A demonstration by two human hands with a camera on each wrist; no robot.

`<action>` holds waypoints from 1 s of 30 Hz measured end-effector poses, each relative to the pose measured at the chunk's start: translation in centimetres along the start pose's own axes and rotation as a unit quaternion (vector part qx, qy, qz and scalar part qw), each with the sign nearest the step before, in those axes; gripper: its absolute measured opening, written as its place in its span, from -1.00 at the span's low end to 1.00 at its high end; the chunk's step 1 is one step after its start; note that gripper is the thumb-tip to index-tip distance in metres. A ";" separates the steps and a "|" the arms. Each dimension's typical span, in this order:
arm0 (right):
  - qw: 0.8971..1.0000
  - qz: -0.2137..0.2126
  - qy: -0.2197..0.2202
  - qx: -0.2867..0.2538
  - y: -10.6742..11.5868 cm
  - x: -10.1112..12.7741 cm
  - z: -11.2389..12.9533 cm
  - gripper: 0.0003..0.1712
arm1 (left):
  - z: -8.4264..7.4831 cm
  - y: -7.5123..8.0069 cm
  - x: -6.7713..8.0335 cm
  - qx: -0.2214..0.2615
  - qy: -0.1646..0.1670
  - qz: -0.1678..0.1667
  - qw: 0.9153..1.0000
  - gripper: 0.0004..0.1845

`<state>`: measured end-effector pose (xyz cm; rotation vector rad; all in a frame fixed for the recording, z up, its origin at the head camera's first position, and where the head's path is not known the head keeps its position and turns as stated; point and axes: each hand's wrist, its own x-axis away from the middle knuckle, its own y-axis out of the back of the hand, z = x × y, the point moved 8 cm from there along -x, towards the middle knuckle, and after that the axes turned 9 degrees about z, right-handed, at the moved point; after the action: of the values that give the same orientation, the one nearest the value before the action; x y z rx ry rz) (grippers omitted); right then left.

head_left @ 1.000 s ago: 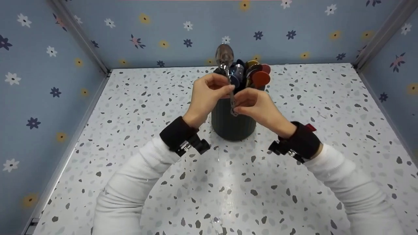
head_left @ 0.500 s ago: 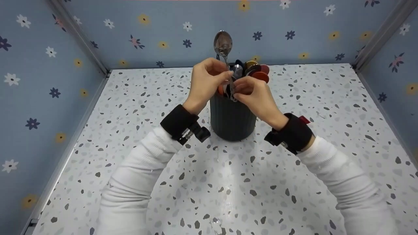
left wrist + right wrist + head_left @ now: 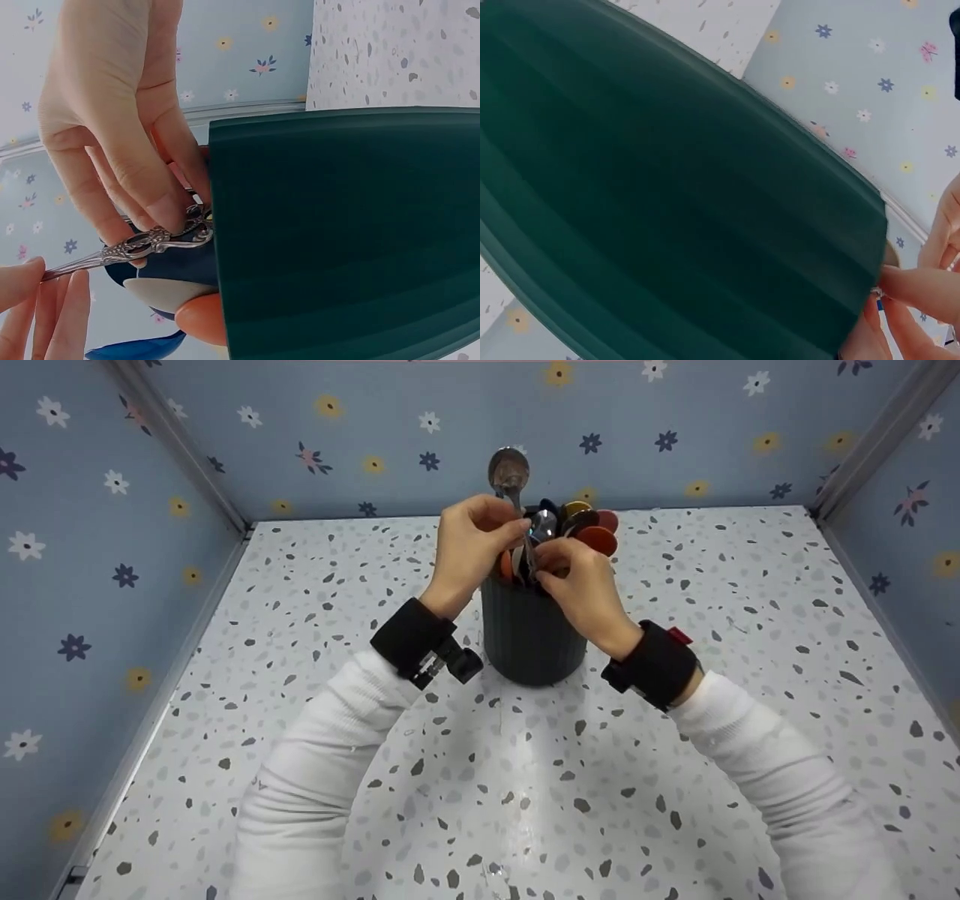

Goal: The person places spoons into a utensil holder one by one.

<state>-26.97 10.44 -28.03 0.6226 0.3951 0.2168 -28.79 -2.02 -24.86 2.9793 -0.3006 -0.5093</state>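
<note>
A silver spoon with an ornate handle stands almost upright over the mouth of a dark green ribbed container, bowl upward. Thumb and fingers of my left hand pinch the upper handle just below the bowl. Lower down, my right hand pinches the decorated end at the rim. The left wrist view shows the openwork handle with its tip at the container's edge, partly hidden behind the rim. In the right wrist view the container's wall covers most of the spoon, and my right fingers are at its rim.
Several other utensils stand in the container, among them an orange-red rounded head and a silver spoon bowl. It stands on a speckled white table, near the flowered blue back panel. Side panels border the table.
Both hands have lifted the spoon from in front of the container to above its mouth, then lowered it slightly, so the handle's end now sits at the rim among the utensils.
</note>
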 end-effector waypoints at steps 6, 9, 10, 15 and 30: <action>1.000 -0.018 0.015 0.001 -0.1 0.1 0.0 -0.79 | 0.3 0.2 -0.1 -0.013 -0.004 -0.006 1.000 -0.88; 0.999 -0.030 0.026 -0.005 0.1 0.1 0.1 -0.83 | 0.6 0.3 -0.1 0.003 -0.004 -0.009 1.000 -0.89; 0.999 -0.032 0.028 -0.007 0.2 0.1 0.1 -0.84 | 0.7 0.4 -0.1 0.012 -0.003 -0.011 1.000 -0.88; 0.998 -0.030 0.039 -0.026 0.5 0.7 -0.1 -0.87 | 1.5 1.1 0.2 0.047 0.011 -0.027 0.998 -0.83; 0.990 -0.027 0.020 -0.135 1.9 5.5 -2.6 -0.84 | 6.1 4.0 4.4 0.091 0.039 -0.073 0.992 -0.82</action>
<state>-23.25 15.04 -30.47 0.3404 0.4115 0.2260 -27.54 -7.30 -31.45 3.2061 -0.1286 -0.3958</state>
